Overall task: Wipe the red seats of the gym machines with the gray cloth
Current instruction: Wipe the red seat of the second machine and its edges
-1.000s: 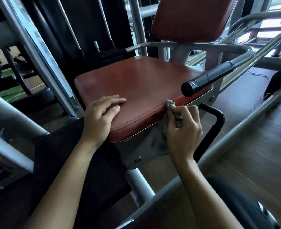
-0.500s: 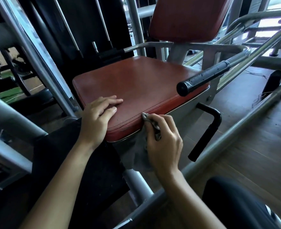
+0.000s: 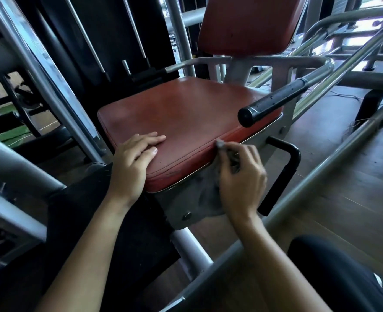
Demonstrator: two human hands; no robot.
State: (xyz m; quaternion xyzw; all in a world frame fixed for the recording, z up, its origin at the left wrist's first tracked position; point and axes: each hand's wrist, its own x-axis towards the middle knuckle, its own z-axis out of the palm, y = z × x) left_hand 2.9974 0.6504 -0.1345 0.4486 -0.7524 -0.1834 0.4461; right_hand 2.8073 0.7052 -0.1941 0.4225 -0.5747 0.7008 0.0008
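**A:** Where is the gray cloth (image 3: 209, 188)?

**B:** It is in the right hand (image 3: 240, 176), whose fingers are curled round a bunch of it. A small tip pokes up above the knuckles and touches the stitched seam along the near edge of the red seat (image 3: 186, 113). The rest hangs down below the hand, in front of the metal bracket (image 3: 179, 208) under the seat.

**A:** And the left hand (image 3: 132, 163)?

**B:** It lies flat, palm down, on the seat's near left corner. Its fingers are straight and close together and hold nothing. It is apart from the cloth, with a stretch of bare seat edge between the two hands.

**A:** What is hard to make out?

**B:** The hanging cloth is nearly the same gray as the bracket, so its outline is hard to trace. The back of the right hand hides its fingertips. A black handle grip (image 3: 273, 102) crosses in front of the seat's right corner and covers it. The red backrest (image 3: 249, 21) is cut off at the top. A black bent handle (image 3: 284, 167) stands just beside the right hand.
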